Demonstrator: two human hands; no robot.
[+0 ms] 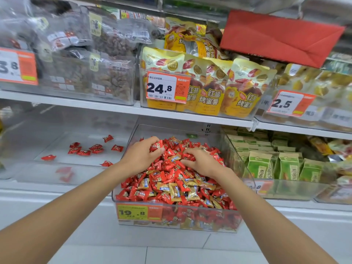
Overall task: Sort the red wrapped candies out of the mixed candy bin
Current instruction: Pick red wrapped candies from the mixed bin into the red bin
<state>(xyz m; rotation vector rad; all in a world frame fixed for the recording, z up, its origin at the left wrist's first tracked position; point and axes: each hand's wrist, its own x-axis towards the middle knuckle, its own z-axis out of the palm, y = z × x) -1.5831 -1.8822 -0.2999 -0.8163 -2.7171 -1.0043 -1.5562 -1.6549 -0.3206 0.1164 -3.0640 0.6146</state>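
A clear plastic bin (234, 221) on the lower shelf is heaped with red wrapped candies (167, 175) mixed with gold ones (175, 191). Both my hands are in the far half of the heap. My left hand (142, 154) grips a red candy (157, 145) with its fingers curled round it. My right hand (200, 161) lies on the pile with curled fingers buried among red candies; whether it holds one is hidden. Several loose red candies (85, 149) lie in the clear bin (24, 169) to the left.
A bin of green packets (285, 166) stands to the right. The upper shelf (114, 107) overhangs the bins and carries yellow snack bags (207, 92) and bagged dried fruit (106, 77). A red sheet (282, 37) hangs top right. White tiled floor (152, 252) lies below.
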